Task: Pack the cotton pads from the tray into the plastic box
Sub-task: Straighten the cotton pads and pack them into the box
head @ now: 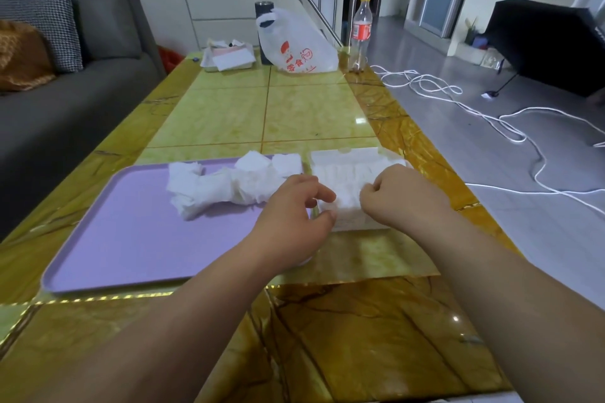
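Cotton pads point(226, 188): head view, a loose, crumpled heap on the far half of the tray point(131, 239), which is lilac and lies flat on the surface point(294, 114). More pads stand packed in rows inside the box point(347, 170), just right of the tray.

Left hand point(291, 222): thumb and curled fingers point(322, 196) pinch the box's near-left corner.

Right hand point(402, 196): fingers curled down onto the packed rows at the near end; whether they hold a pad, cannot tell.

Hazards, as judged: the box looks nearly full, so pressing further pads in may spring the rows upward or spill them. The glossy surface may let the light box slide or tip if the left grip slackens.
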Motion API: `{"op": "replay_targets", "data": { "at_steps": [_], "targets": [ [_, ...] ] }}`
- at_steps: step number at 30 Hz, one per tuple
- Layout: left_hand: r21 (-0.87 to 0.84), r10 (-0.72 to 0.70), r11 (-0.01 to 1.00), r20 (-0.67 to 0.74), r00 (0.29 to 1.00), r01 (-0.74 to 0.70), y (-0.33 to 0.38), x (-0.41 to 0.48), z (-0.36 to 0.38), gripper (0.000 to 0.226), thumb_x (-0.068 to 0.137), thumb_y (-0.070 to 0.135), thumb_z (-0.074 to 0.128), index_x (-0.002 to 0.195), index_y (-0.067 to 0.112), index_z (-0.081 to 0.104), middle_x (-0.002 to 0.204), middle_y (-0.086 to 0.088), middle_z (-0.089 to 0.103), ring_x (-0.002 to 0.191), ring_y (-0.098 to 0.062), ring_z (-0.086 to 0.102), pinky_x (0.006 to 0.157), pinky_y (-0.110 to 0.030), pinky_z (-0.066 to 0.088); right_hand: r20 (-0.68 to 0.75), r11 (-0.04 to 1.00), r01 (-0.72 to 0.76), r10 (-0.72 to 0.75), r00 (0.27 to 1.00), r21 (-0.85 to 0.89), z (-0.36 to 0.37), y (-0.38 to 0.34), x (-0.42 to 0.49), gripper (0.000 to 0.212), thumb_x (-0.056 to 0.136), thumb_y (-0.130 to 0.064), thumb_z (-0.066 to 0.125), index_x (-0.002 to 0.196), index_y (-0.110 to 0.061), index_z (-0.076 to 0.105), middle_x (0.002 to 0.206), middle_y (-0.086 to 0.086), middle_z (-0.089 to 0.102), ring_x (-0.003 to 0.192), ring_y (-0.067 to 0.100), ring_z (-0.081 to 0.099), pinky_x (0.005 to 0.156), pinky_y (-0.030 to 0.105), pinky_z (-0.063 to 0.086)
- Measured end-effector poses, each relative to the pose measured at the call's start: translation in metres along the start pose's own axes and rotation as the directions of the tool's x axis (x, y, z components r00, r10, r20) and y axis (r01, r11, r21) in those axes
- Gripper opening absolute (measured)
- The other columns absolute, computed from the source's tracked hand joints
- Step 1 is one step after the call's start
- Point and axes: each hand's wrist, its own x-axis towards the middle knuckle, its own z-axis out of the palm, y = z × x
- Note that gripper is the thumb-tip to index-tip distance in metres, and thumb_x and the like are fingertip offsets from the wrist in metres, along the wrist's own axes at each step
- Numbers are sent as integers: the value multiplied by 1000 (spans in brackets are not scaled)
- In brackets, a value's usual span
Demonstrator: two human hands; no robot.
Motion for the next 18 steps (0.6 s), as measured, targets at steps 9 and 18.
{"op": "replay_targets", "data": {
  "at_steps": [9,18],
  "targets": [
    [84,67,994,-20,998,-65,-17,-2,-24,23,92,25,68,113,33,68,115,18,58,92,-2,65,90,-30,54,-448,955,284,-215,867,90,-10,-35,-9,53,100,-47,47,56,-16,44,64,3,54,67,30,55,56,32,38],
    [424,131,906,-296,946,8,-75,7,-102,39,85,23,70,125,22,68,139,-3,55,127,-29,51,101,-43,47,-181,789,509,-476,861,345,66,-100,-23,43,93,-34,57,133,-20,62,137,-3,59,130,14,53,109,30,42]
  ]
}}
